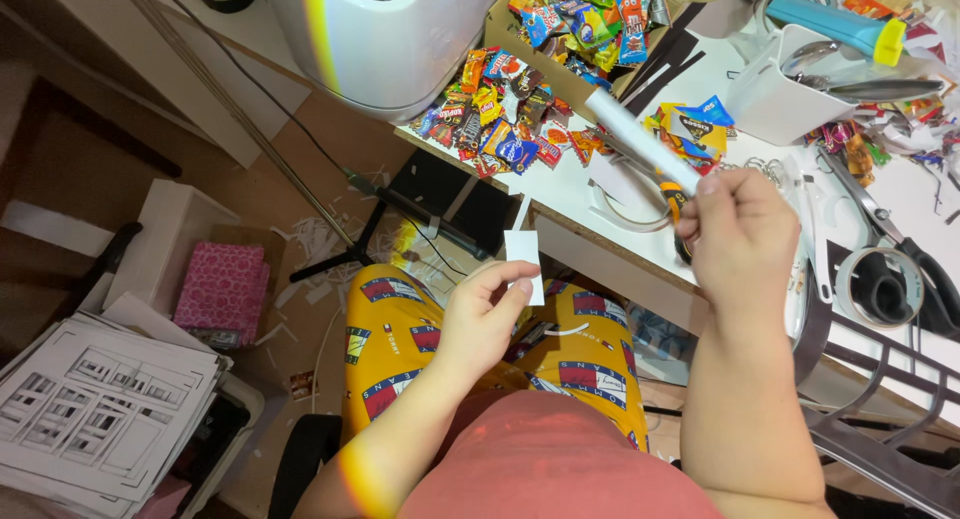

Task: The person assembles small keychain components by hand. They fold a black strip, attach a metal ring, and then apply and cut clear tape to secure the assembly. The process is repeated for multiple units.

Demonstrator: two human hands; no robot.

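My left hand (485, 314) pinches a small white paper rectangle (523, 261) between thumb and fingers, held above my lap. My right hand (742, 231) is closed around the handles of a large pair of scissors (640, 141) with orange-and-black grips. The long silver blades point up and to the left, over the edge of the white table (590, 239). The blade tips are well above the paper piece and do not touch it.
Piles of wrapped candies (505, 114) and a cardboard box of them (585, 19) sit on the table beside a white appliance (385, 34). A white utensil holder (775, 94), tape roll (880, 284) and second scissors (900, 249) lie right. Printed sheets (95, 404) and a pink box (220, 289) lie left on the floor.
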